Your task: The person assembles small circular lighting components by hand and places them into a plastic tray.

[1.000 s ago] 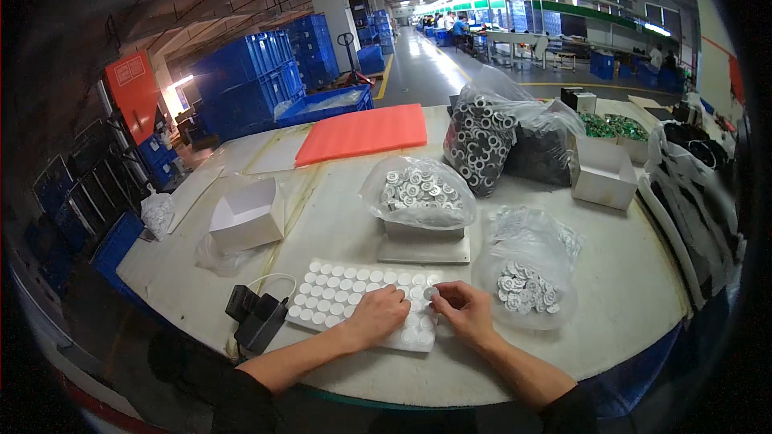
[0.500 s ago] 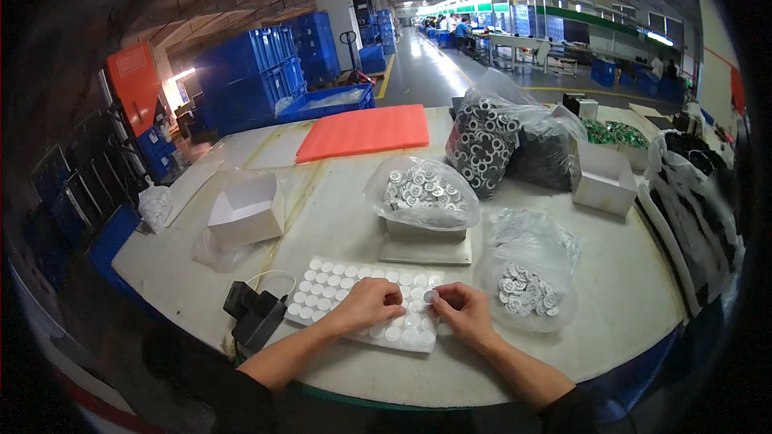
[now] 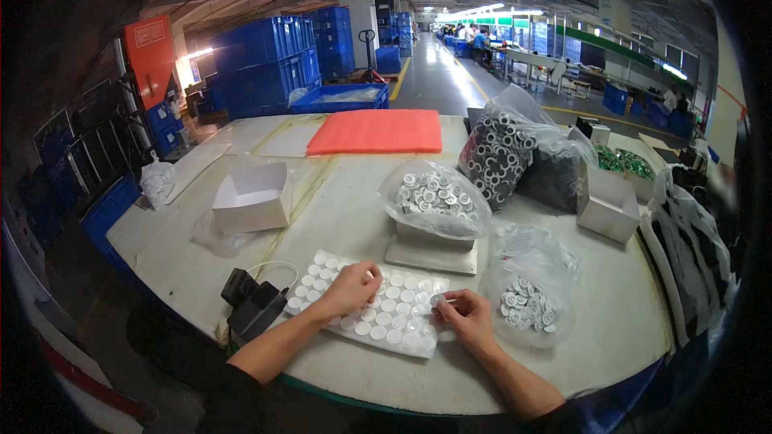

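A white sheet carrying rows of round white discs lies in front of me, some discs at its right end looking greyer and clear. My left hand is above the middle of the sheet, thumb and fingers pinched together; what they hold, if anything, is too small to tell. At the sheet's right edge, my right hand grips a small grey-white round disc between thumb and fingertips. Just right of that hand, an open clear plastic bag holds many flat white round parts.
Behind the sheet, a bag of white ringed parts rests on a metal stand. A black adapter with a white cable sits left. Farther back are a white box, pink foam, a bag of rings and another box.
My left hand has moved left and upward, away from the right hand, uncovering discs in the middle of the sheet. My right hand still holds its disc near the right edge. The view has shifted slightly.
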A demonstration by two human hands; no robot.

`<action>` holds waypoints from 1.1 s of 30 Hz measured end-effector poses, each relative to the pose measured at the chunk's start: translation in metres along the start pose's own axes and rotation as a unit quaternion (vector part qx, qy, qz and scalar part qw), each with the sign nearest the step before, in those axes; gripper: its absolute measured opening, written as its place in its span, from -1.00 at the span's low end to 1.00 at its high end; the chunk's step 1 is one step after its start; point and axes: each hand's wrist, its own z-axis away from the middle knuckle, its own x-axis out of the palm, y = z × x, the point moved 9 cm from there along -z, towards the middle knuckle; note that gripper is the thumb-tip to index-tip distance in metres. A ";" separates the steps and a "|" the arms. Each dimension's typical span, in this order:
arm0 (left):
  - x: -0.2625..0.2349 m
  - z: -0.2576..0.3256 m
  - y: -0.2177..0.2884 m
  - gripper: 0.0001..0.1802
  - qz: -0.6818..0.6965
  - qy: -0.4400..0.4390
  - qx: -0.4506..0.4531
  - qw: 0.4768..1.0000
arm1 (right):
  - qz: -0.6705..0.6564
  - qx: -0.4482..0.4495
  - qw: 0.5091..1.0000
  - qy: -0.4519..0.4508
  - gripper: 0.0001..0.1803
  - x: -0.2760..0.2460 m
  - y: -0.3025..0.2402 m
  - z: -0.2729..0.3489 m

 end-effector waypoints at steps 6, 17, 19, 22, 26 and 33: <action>0.004 0.010 0.015 -0.87 0.377 0.016 0.006 0.926 | 0.045 0.021 0.999 0.002 -0.77 -0.004 -0.001 0.001; 0.044 0.015 0.034 -0.86 0.369 0.006 0.034 0.929 | -0.106 0.104 0.989 0.002 -0.74 0.012 0.003 0.010; 0.046 0.014 0.036 -0.86 0.323 0.015 0.049 0.945 | -0.043 0.093 0.995 0.006 -0.75 0.005 0.001 0.010; 0.055 0.014 0.027 -0.84 0.395 -0.018 -0.016 0.919 | -0.031 0.099 0.995 0.010 -0.78 0.002 0.001 0.011; 0.062 0.015 0.019 -0.82 0.433 -0.045 -0.038 0.900 | -0.063 0.041 0.997 0.005 -0.79 0.009 -0.004 0.010; 0.065 0.018 0.027 -0.82 0.445 -0.050 -0.039 0.893 | 0.071 -0.074 0.994 -0.029 -0.77 0.018 -0.024 0.015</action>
